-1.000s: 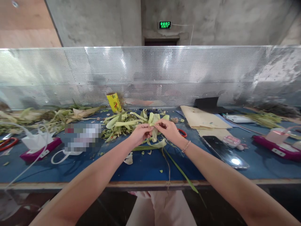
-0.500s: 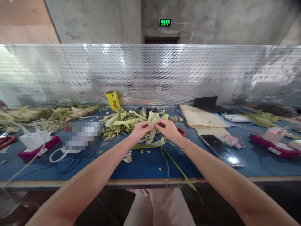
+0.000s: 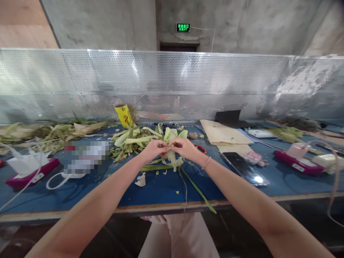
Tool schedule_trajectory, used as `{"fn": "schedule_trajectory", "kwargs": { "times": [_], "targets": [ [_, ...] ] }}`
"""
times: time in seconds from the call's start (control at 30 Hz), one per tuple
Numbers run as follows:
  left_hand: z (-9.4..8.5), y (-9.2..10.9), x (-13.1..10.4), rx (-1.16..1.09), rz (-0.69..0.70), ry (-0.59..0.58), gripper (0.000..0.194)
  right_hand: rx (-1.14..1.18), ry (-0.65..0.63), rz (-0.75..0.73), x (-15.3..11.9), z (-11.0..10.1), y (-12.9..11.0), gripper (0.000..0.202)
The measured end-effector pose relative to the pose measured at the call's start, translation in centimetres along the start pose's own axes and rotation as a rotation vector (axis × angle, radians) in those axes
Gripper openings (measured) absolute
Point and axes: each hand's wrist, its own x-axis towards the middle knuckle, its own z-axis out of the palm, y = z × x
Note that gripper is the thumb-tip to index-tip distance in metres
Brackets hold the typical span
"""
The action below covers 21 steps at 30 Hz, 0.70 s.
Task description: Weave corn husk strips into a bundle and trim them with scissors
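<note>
1. Nearest me, below the near edge of the table (image 3: 158, 195), are the seated person's pale trousers (image 3: 180, 236). A thin string (image 3: 186, 188) hangs down over that edge around its middle, and a long green leaf (image 3: 197, 189) slants past it to the right, its tip beyond the edge.
2. A curled white scrap (image 3: 140, 180) lies on the blue top, a little left of the string.
3. Over the middle of the table, the left hand (image 3: 156, 148) and right hand (image 3: 184, 147) meet, fingertips closed in a pinch on the pale husk (image 3: 172, 159). Its strips fan out above and below the fingers; just what each fingertip grips is too small to tell. A beaded bracelet (image 3: 206, 163) circles the right wrist.
4. Off toward the right end, a dark phone (image 3: 238, 166) lies with a bright glare on it, a pink case (image 3: 252, 157) just beside it. One magenta power strip (image 3: 298, 164) sits farther right, another (image 3: 34, 177) near the left end.
5. Just behind the right hand pokes a red loop (image 3: 200, 149). Left of the husk spreads a heap of green husks (image 3: 131, 141); brown paper sheets (image 3: 225, 132) lie to the right.
6. Toward the far edge a yellow tube (image 3: 124, 115) leans behind the heap.
7. Beyond stands the perforated metal screen (image 3: 161, 71), and a green exit sign (image 3: 183, 27) glows on the concrete wall.
</note>
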Motion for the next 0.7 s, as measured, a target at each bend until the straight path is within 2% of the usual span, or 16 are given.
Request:
{"fn": "schedule_trajectory", "kwargs": {
  "times": [0.1, 0.17, 0.33, 0.4, 0.5, 0.57, 0.6, 0.63, 0.7],
  "targets": [
    [0.0, 0.1, -0.1, -0.060, -0.046, -0.053, 0.025, -0.041, -0.043, -0.057, 0.0, -0.2, 0.1, 0.016],
    [0.1, 0.3, -0.2, -0.060, -0.024, -0.034, 0.022, -0.033, -0.051, -0.069, -0.1, -0.2, 0.0, 0.021],
    [0.3, 0.5, -0.1, 0.235, 0.122, 0.058, 0.012, 0.057, -0.058, -0.003, -0.1, 0.4, -0.5, 0.031],
    [0.3, 0.2, 0.1, 0.280, 0.163, 0.110, 0.012, 0.030, -0.041, 0.036, 0.1, 0.2, -0.4, 0.031],
    [0.1, -0.3, 0.5, 0.154, 0.131, 0.187, 0.015, -0.142, 0.054, 0.091, 0.3, -1.3, 0.6, 0.026],
    [-0.2, -0.5, 0.7, 0.011, 0.095, 0.271, 0.021, -0.412, 0.163, 0.127, 0.2, -2.9, 1.6, 0.020],
    [-0.3, -0.6, 0.7, -0.055, 0.088, 0.321, 0.024, -0.551, 0.155, 0.170, 0.1, -3.7, 2.1, 0.018],
    [-0.5, -0.6, 0.8, -0.114, 0.089, 0.372, 0.026, -0.659, 0.065, 0.248, -0.1, -4.3, 2.6, 0.017],
    [-0.8, -0.5, 0.9, -0.208, 0.090, 0.448, 0.027, -0.754, -0.254, 0.431, -0.4, -5.2, 3.3, 0.017]
  ]
}}
